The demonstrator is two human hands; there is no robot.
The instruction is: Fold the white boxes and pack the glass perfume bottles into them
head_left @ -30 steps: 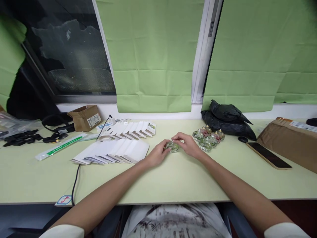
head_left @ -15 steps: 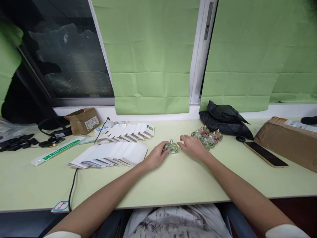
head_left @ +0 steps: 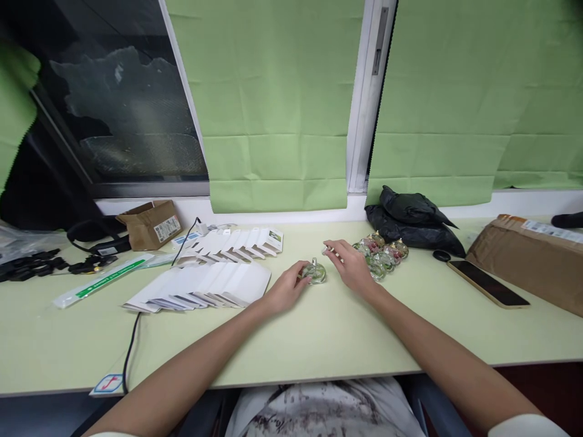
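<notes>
A small round glass perfume bottle (head_left: 317,274) with greenish liquid stands upright on the pale table, its narrow neck bare on top. My left hand (head_left: 286,289) grips it from the left side, thumb and fingers closed on the glass. Above and to the right, my right hand (head_left: 351,266) pinches a small clear cap (head_left: 325,249) between thumb and fingertips, apart from the bottle. Just beyond this hand sits a cluster of similar glass bottles (head_left: 381,255), some greenish and some pinkish with gold tops; the hand partly hides them.
On the left lie two rows of flat white cartons (head_left: 214,285). Behind them are an open brown box (head_left: 150,224) and a black cable. To the right are a phone (head_left: 488,283), a black plastic bag (head_left: 412,224) and a large cardboard box (head_left: 531,261).
My right hand has lifted slightly, its fingertips now pinching the small cap up and left of before. My left hand stays on the bottle.
</notes>
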